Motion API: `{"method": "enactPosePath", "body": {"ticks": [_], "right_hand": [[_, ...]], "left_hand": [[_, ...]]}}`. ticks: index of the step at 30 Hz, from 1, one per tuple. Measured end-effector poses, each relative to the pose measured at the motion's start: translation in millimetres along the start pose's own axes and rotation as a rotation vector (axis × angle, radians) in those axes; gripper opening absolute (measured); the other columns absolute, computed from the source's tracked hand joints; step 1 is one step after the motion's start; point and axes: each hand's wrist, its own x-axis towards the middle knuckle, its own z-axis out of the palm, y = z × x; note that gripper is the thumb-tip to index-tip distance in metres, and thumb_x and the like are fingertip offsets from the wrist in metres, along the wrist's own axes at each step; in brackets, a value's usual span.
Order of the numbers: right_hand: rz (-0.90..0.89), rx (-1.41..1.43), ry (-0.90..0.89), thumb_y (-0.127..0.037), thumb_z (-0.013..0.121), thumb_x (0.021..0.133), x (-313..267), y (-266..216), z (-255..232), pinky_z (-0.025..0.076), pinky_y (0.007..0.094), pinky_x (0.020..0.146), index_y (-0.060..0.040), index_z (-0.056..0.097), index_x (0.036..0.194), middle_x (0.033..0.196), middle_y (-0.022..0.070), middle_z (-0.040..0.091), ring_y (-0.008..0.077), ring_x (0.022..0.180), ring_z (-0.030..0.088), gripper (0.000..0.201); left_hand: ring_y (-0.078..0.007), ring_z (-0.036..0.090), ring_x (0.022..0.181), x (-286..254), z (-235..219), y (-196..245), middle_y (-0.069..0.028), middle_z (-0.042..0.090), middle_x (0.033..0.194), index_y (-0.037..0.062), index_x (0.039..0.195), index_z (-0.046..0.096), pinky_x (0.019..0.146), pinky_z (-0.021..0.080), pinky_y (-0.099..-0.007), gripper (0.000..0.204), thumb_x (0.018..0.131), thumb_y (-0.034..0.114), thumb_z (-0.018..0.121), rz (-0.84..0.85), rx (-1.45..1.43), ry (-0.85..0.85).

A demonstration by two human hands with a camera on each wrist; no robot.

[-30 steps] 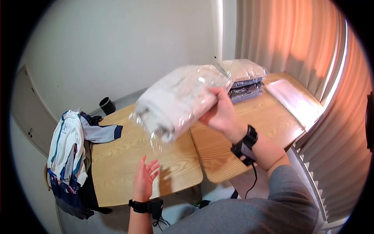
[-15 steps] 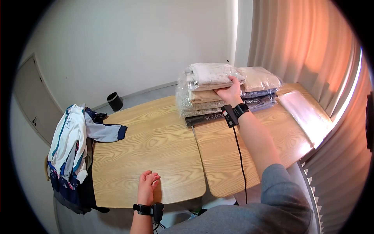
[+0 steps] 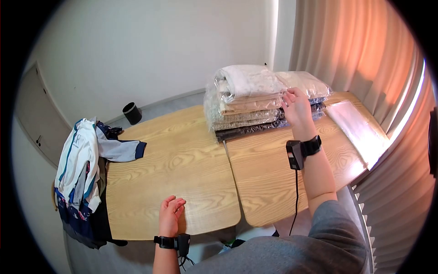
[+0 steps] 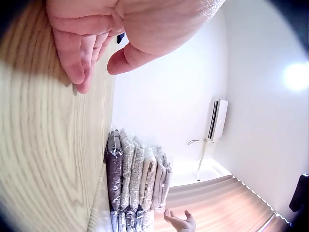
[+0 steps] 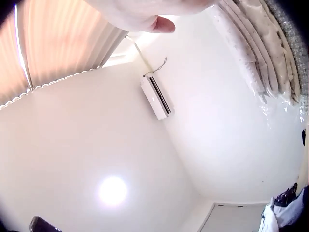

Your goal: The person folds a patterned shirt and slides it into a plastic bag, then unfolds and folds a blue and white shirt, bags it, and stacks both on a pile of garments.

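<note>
A white folded garment in a clear plastic bag (image 3: 251, 82) lies on top of a stack of bagged clothes (image 3: 248, 119), over beige, tweed-like and black ones. Just off the right side of this stack is my right hand (image 3: 299, 112), its fingers loosely bent and holding nothing. The left wrist view shows that right hand (image 4: 181, 223) with its fingers spread apart beside the stack. My left hand (image 3: 170, 217) is low over the near edge of the wooden table (image 3: 178, 169), relaxed, thumb apart from the fingers, with nothing in it.
A second stack of bagged clothes (image 3: 305, 84) stands behind on the right. Flat clear plastic bags (image 3: 356, 130) lie at the table's right end. Loose clothes (image 3: 80, 164) hang at the left edge, one grey sleeve on the tabletop. A gap (image 3: 233, 182) divides the two tables.
My right hand carried the bagged white garment right and away from me onto the stack, let go of it and drew back rightward. The left hand lowered slightly.
</note>
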Motion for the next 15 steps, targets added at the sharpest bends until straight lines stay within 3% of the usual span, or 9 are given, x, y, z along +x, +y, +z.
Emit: {"method": "enactPosePath", "body": {"ticks": [2,3,6,7,8,10,12,14,15], "right_hand": [[0.131,0.000,-0.101,-0.011,0.055,0.083,-22,-2,14,0.041,0.0345,0.085,0.0005,0.050,0.103,0.099,0.0089,0.050,0.0203,0.095,0.049,0.024],[0.231,0.020,-0.089,-0.010,0.058,0.079,-21,3,19,0.037,0.0304,0.084,-0.0056,0.050,0.103,0.099,0.0052,0.051,0.0174,0.097,0.044,0.025],[0.277,0.028,-0.145,-0.009,0.059,0.081,-3,28,13,0.040,0.0337,0.082,-0.0036,0.050,0.102,0.097,0.0062,0.048,0.0198,0.096,0.047,0.024],[0.272,0.052,-0.158,-0.011,0.058,0.081,4,40,9,0.039,0.0311,0.080,-0.0045,0.051,0.108,0.095,0.0030,0.053,0.0168,0.091,0.051,0.028],[0.308,0.044,-0.183,-0.011,0.058,0.081,-6,43,16,0.039,0.0311,0.080,-0.0045,0.051,0.108,0.095,0.0030,0.053,0.0168,0.091,0.051,0.028],[0.209,0.051,-0.203,-0.012,0.057,0.083,-40,61,26,0.040,0.0297,0.079,-0.0049,0.053,0.101,0.091,0.0027,0.055,0.0160,0.092,0.053,0.020],[0.380,0.035,-0.270,-0.014,0.056,0.084,-67,97,32,0.043,0.0285,0.074,-0.0059,0.054,0.098,0.088,0.0033,0.057,0.0159,0.087,0.054,0.016],[0.655,0.029,-0.480,-0.014,0.057,0.084,-90,144,35,0.045,0.0287,0.070,-0.0059,0.054,0.098,0.088,0.0049,0.057,0.0173,0.083,0.056,0.017],[0.766,0.011,-0.437,-0.012,0.056,0.083,-106,168,38,0.046,0.0297,0.070,-0.0056,0.054,0.098,0.089,0.0058,0.058,0.0182,0.082,0.057,0.017]], "left_hand": [[-0.0157,0.060,0.093,-2,2,2,-0.0085,0.059,0.101,0.0028,0.116,0.041,0.080,0.048,-0.0253,0.030,0.090,0.013,0.052,0.001,0.017,0.006],[-0.0157,0.060,0.093,-2,0,2,-0.0085,0.059,0.101,0.0028,0.116,0.041,0.080,0.048,-0.0253,0.030,0.090,0.013,0.052,-0.003,0.016,0.014],[-0.0170,0.060,0.096,0,-2,-4,-0.0097,0.059,0.102,0.0021,0.117,0.041,0.083,0.047,-0.0270,0.032,0.090,0.014,0.052,0.020,-0.010,-0.003],[-0.0189,0.060,0.097,-1,-1,-4,-0.0113,0.059,0.102,0.0013,0.116,0.042,0.083,0.048,-0.0282,0.030,0.090,0.013,0.052,0.040,-0.018,-0.025],[-0.0208,0.060,0.098,-3,-4,-3,-0.0129,0.060,0.102,0.0005,0.115,0.042,0.084,0.048,-0.0293,0.029,0.090,0.012,0.051,0.066,-0.030,-0.030],[-0.0226,0.059,0.102,1,-14,-10,-0.0143,0.060,0.104,0.0005,0.117,0.042,0.086,0.047,-0.0323,0.029,0.091,0.013,0.049,0.063,-0.056,-0.055],[-0.0237,0.059,0.101,-3,-15,-6,-0.0153,0.060,0.106,0.0012,0.118,0.042,0.086,0.048,-0.0328,0.030,0.091,0.013,0.049,0.055,-0.087,-0.084],[-0.0241,0.060,0.099,-6,-21,2,-0.0158,0.059,0.107,0.0020,0.121,0.040,0.083,0.049,-0.0325,0.033,0.091,0.012,0.050,-0.019,-0.120,-0.119],[-0.0239,0.061,0.098,-4,-27,8,-0.0158,0.060,0.107,0.0024,0.122,0.039,0.081,0.050,-0.0324,0.034,0.091,0.012,0.050,-0.042,-0.111,-0.120]]}}
